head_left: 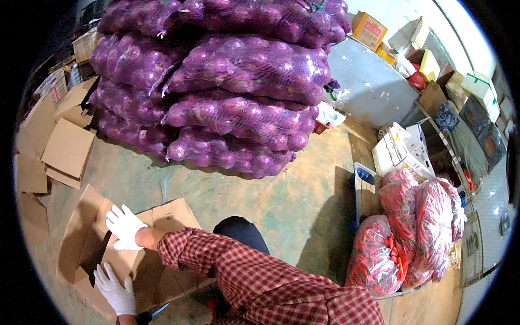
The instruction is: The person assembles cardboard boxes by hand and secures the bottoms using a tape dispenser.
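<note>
A brown cardboard box [157,279] lies on the floor at the lower left, its panels and flaps partly unfolded. My right hand [124,227], in a white glove, reaches across from a red checked sleeve and lies flat on the cardboard, fingers spread. Nearer to me, my left hand [115,291], gloved in white too, rests on a lower flap with its fingers stretched out. Neither hand holds anything. Part of the box is hidden under my right arm. My dark trouser knee [241,230] shows beside the box.
Purple mesh sacks of onions [244,70] are stacked high ahead. More cardboard boxes [67,146] stand at the left. On the right, clear bags of red, chili-like produce [376,254] sit by a white crate [398,149]. A grey partition [357,76] stands behind.
</note>
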A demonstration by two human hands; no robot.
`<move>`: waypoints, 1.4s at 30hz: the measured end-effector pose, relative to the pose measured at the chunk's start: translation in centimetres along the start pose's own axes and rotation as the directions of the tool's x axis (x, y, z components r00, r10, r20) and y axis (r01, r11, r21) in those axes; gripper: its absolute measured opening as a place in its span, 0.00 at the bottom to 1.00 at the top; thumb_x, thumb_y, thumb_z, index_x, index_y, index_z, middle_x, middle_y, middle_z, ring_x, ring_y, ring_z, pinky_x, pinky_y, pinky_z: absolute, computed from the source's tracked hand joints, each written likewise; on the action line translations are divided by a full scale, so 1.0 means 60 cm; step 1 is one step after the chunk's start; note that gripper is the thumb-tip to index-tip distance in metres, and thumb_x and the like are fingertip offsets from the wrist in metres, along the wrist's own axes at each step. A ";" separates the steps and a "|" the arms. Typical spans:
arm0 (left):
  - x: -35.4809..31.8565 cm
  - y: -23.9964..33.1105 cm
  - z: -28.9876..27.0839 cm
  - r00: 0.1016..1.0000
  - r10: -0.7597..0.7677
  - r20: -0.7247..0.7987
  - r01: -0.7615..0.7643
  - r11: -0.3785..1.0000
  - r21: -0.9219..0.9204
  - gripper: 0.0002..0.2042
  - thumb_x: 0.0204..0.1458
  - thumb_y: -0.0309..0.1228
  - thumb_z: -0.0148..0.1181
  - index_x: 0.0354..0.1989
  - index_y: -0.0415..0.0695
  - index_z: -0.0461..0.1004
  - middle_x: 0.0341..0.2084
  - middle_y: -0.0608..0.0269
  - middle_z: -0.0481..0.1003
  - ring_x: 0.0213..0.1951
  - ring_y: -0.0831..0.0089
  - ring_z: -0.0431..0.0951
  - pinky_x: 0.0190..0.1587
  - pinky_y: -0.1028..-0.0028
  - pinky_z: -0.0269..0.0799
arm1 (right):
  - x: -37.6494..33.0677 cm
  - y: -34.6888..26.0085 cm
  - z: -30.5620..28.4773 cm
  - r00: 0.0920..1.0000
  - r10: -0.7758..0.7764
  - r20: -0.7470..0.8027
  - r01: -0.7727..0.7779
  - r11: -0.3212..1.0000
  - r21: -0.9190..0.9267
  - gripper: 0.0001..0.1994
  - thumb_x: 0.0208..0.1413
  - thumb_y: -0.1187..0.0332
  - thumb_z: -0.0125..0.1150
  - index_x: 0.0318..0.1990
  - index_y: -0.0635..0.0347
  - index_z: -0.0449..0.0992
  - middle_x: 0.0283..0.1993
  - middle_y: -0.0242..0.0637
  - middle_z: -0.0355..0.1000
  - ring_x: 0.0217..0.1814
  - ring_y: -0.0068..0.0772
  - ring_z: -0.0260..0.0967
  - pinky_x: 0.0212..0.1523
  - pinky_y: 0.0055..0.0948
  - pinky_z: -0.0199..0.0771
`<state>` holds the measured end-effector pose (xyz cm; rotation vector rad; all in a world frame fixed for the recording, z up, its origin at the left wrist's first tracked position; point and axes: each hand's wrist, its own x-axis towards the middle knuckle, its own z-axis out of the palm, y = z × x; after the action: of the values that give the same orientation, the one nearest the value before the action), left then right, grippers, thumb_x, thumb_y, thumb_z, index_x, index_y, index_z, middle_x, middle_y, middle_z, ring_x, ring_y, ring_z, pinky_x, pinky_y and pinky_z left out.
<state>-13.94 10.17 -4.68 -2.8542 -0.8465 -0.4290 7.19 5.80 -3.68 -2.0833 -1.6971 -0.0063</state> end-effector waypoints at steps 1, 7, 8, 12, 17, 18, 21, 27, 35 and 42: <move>0.005 -0.001 -0.008 0.998 -0.026 0.060 0.028 0.999 -0.029 0.31 0.37 0.32 0.59 0.53 0.37 0.57 0.55 0.42 0.54 0.56 0.45 0.52 0.58 0.56 0.48 | 0.020 -0.009 0.002 0.995 -0.030 -0.095 0.027 0.999 -0.030 0.29 0.42 0.54 0.53 0.51 0.65 0.64 0.55 0.51 0.58 0.62 0.50 0.48 0.59 0.47 0.48; 0.023 0.002 -0.025 0.999 0.010 0.039 -0.003 0.982 -0.187 0.30 0.37 0.42 0.62 0.47 0.38 0.61 0.46 0.45 0.61 0.49 0.51 0.60 0.52 0.58 0.56 | 0.146 -0.043 -0.107 0.952 -0.168 -0.256 0.154 0.985 -0.075 0.13 0.34 0.61 0.58 0.27 0.58 0.69 0.32 0.43 0.67 0.35 0.47 0.63 0.33 0.43 0.64; 0.031 0.005 -0.034 0.988 -0.013 0.153 0.040 0.984 -0.175 0.32 0.38 0.44 0.62 0.48 0.38 0.60 0.48 0.45 0.60 0.52 0.51 0.59 0.54 0.59 0.55 | 0.152 -0.044 -0.123 0.949 -0.280 -0.145 0.239 0.939 -0.246 0.18 0.37 0.58 0.58 0.35 0.58 0.70 0.39 0.42 0.67 0.42 0.45 0.63 0.40 0.42 0.64; 0.005 -0.032 -0.032 0.997 -0.025 0.075 0.034 0.993 -0.113 0.33 0.43 0.51 0.54 0.51 0.37 0.58 0.52 0.45 0.58 0.56 0.51 0.56 0.58 0.61 0.52 | 0.162 -0.057 -0.090 0.933 -0.351 -0.075 0.330 0.920 -0.210 0.21 0.44 0.56 0.54 0.45 0.57 0.67 0.42 0.40 0.68 0.46 0.42 0.62 0.48 0.40 0.58; -0.039 -0.032 -0.031 0.999 -0.034 -0.016 0.031 0.988 -0.150 0.30 0.42 0.50 0.55 0.47 0.39 0.62 0.47 0.51 0.62 0.53 0.54 0.59 0.55 0.62 0.54 | 0.058 -0.064 -0.022 0.941 -0.290 0.174 0.303 0.951 -0.053 0.20 0.46 0.55 0.52 0.43 0.57 0.67 0.43 0.40 0.67 0.47 0.43 0.62 0.51 0.39 0.58; -0.034 -0.025 -0.025 0.996 -0.028 -0.087 0.011 0.981 -0.195 0.28 0.41 0.48 0.56 0.45 0.39 0.64 0.45 0.54 0.63 0.52 0.57 0.60 0.53 0.63 0.57 | 0.031 -0.026 0.014 0.909 -0.415 0.050 0.418 0.897 -0.145 0.21 0.48 0.53 0.50 0.44 0.59 0.67 0.48 0.42 0.65 0.52 0.44 0.60 0.53 0.38 0.58; -0.020 -0.023 -0.022 0.997 -0.004 -0.073 -0.020 0.947 -0.322 0.25 0.41 0.46 0.56 0.44 0.42 0.66 0.44 0.55 0.63 0.49 0.58 0.62 0.51 0.64 0.59 | 0.022 -0.013 0.009 0.934 -0.346 0.092 0.356 0.925 -0.137 0.22 0.49 0.52 0.48 0.45 0.60 0.66 0.50 0.42 0.63 0.54 0.44 0.58 0.52 0.38 0.58; 0.096 -0.119 -0.056 0.994 -0.109 0.005 0.109 0.991 -0.073 0.28 0.44 0.50 0.52 0.54 0.52 0.61 0.54 0.42 0.55 0.55 0.42 0.51 0.56 0.52 0.46 | 0.019 0.001 0.010 0.942 -0.335 -0.002 0.329 0.927 -0.182 0.21 0.48 0.53 0.48 0.44 0.58 0.68 0.51 0.41 0.63 0.53 0.44 0.58 0.54 0.40 0.54; 0.105 -0.135 -0.038 0.912 -0.193 0.362 0.212 0.977 -0.011 0.33 0.42 0.62 0.43 0.57 0.64 0.57 0.50 0.45 0.60 0.53 0.48 0.57 0.56 0.52 0.43 | -0.202 -0.169 0.119 0.934 0.327 0.145 -0.334 0.650 0.683 0.23 0.49 0.50 0.53 0.36 0.65 0.70 0.35 0.49 0.70 0.38 0.50 0.68 0.42 0.41 0.66; 0.059 -0.081 -0.063 0.780 -0.489 0.391 0.533 0.846 -0.004 0.35 0.41 0.61 0.45 0.57 0.56 0.57 0.43 0.38 0.65 0.47 0.45 0.65 0.48 0.53 0.56 | -0.112 -0.172 0.086 0.671 0.582 0.458 -0.737 0.461 0.494 0.39 0.42 0.42 0.56 0.45 0.78 0.63 0.45 0.61 0.66 0.49 0.47 0.65 0.48 0.36 0.64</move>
<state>-14.64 15.26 0.22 -2.8102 -1.7465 0.0426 -5.47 2.78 -6.69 -2.0475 -0.6467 0.9750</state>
